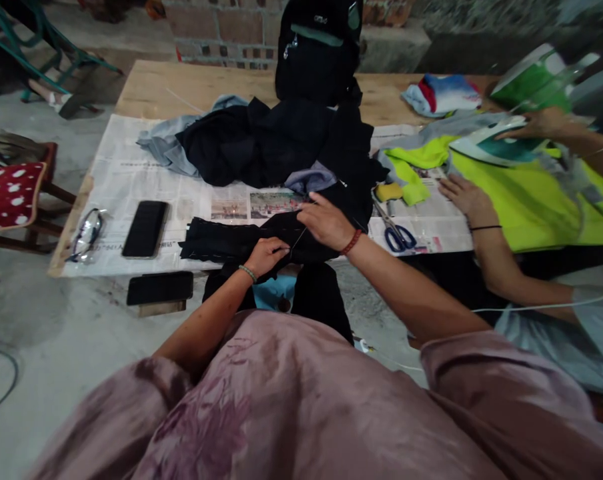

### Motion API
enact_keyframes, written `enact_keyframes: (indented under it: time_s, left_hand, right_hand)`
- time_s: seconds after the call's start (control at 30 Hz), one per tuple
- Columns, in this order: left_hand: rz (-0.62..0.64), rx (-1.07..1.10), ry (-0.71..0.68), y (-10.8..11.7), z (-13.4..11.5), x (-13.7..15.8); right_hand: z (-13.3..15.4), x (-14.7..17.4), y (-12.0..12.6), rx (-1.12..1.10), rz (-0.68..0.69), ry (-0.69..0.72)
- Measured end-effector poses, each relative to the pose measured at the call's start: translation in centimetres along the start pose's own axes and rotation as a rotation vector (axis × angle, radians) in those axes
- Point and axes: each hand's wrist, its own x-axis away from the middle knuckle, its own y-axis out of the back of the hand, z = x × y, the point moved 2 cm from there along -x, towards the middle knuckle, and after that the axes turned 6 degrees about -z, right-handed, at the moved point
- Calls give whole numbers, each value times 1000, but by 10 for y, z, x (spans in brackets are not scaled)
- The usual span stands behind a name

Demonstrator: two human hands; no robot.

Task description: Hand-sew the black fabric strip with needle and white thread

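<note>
Black cloth [216,239] with pale stitches along its edges lies at the table's near edge and reaches under both hands. My left hand [270,257] pinches its near edge, thumb and fingers closed. Just to the right and slightly higher, my right hand [329,223] is closed at the fingertips on a thin pale thread [298,239]. That thread slants down to the cloth by my left fingertips. Whether a needle is in my right fingers is too small to tell. More dark clothing [276,143] is heaped beyond, with a grey-purple piece [311,179] on it.
Scissors [399,233] and a yellow lump [389,192] lie to the right. There a co-worker's hand holds an iron [499,141] over a neon-yellow garment [521,200]. A phone [145,229] and glasses [87,235] are left; a backpack [317,60] stands behind.
</note>
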Motion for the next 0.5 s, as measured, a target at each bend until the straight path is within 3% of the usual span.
enact_keyframes:
  time_s: [0.1,0.23,0.33,0.43,0.47,0.5]
  left_hand:
    - [-7,-1,-7,0,1,0]
    - [-4,-5,-14,0,1,-1]
    - [-10,0,-10,0,1,-1]
    - [-8,15,-11,1,2,-1]
    - [-7,18,-10,1,2,0]
    - [-6,19,-10,1,3,0]
  right_hand:
    - [-22,-10,41,354,19,192]
    - [-40,-27,93,690,39,216]
    - [-40,-44,131,844,62,133]
    - [-41,-67,174,832,48,19]
    - [-45,-72,189,768,35,-64]
    - [-52,-74,203,618,-16,-241]
